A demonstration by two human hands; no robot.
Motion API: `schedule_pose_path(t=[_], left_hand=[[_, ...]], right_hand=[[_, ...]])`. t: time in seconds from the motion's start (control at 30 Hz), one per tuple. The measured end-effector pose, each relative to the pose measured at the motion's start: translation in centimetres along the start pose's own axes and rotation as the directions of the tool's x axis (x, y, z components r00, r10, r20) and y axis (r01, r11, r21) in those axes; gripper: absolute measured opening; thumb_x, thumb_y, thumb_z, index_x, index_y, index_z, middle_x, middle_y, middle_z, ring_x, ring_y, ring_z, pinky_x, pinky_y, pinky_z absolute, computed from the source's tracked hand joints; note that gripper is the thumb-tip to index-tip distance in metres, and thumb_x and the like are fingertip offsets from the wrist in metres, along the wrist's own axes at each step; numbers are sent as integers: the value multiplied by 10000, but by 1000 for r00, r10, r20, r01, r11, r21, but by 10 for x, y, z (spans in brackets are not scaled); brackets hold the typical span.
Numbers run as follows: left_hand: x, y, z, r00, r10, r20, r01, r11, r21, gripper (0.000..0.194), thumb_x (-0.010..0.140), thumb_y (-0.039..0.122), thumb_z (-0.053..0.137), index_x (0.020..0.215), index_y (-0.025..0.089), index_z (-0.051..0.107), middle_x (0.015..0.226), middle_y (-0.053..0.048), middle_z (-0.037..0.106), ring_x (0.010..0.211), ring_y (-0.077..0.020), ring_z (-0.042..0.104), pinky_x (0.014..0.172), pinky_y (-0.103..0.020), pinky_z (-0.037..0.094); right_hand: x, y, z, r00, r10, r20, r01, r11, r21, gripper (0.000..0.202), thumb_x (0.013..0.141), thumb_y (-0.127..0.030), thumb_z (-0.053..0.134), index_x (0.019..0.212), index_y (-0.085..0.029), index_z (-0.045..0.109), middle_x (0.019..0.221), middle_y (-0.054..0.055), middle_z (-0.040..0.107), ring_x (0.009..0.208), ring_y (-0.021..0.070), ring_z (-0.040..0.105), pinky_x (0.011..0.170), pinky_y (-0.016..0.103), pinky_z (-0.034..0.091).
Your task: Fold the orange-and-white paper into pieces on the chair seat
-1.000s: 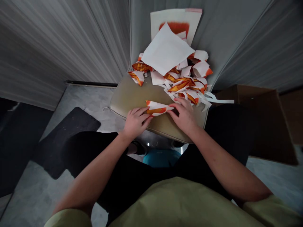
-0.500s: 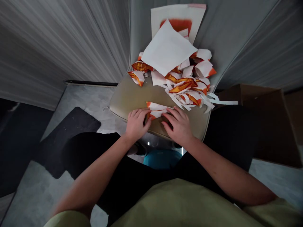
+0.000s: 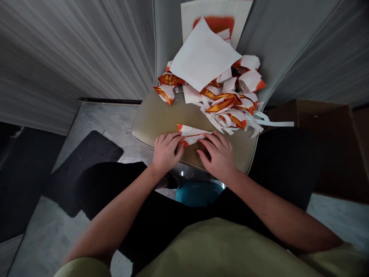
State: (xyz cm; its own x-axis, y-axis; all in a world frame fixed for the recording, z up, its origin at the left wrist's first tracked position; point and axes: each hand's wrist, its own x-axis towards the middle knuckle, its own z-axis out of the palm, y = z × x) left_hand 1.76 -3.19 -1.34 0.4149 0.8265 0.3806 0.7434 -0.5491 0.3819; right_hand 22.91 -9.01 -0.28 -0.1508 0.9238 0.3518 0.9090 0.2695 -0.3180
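Note:
A folded white paper with orange edges (image 3: 192, 134) lies near the front of the chair seat (image 3: 152, 119). My left hand (image 3: 167, 151) holds its left end, with the thumb below and the fingers on top. At its right end my right hand (image 3: 220, 156) rests its fingertips on the paper, fingers bent and spread. Beyond my hands sits a pile of folded white, orange and gold paper pieces with white strips (image 3: 227, 105). A blank white sheet (image 3: 204, 55) covers part of the pile.
Behind the pile, a larger paper with an orange patch (image 3: 187, 23) leans on the chair back. A cardboard box (image 3: 325, 146) stands at the right. A dark mat (image 3: 95, 154) lies on the floor at the left, and something blue (image 3: 197, 194) is under the seat.
The view has shifted slightly. Both hands stay on the folded paper in nearly the same pose, and the pile looks unchanged.

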Motion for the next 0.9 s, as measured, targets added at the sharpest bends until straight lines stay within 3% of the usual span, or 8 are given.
schedule_pose_path(t=[0.3, 0.7, 0.9], left_hand=[[-1, -1, -1, 999, 18, 26, -19, 1000, 13, 216, 990, 286, 573, 1130, 232, 729, 1258, -73, 735, 1116, -273, 650, 957, -453, 484], [-4, -3, 3, 1000, 27, 1, -27, 1000, 12, 214, 990, 272, 570, 1136, 237, 722, 1273, -59, 736, 1119, -263, 653, 956, -445, 477], [-4, -3, 3, 1000, 15, -5, -15, 1000, 8, 212, 987, 279, 571, 1119, 231, 730, 1263, -61, 741, 1111, -268, 653, 955, -450, 481]], right_hand=[[1, -9, 1, 982, -111, 155, 111, 994, 13, 439, 1022, -375, 494, 1383, -171, 638, 1497, 127, 602, 1413, 341, 483, 1125, 532, 400], [-4, -9, 4, 993, -28, 111, 27, 1000, 5, 411, 1014, -345, 508, 1342, -147, 656, 1469, 115, 631, 1372, 321, 556, 1116, 534, 423], [-7, -7, 4, 997, 45, 65, -45, 999, 1, 415, 994, -355, 546, 1352, -174, 652, 1475, 101, 627, 1393, 358, 532, 1129, 600, 397]])
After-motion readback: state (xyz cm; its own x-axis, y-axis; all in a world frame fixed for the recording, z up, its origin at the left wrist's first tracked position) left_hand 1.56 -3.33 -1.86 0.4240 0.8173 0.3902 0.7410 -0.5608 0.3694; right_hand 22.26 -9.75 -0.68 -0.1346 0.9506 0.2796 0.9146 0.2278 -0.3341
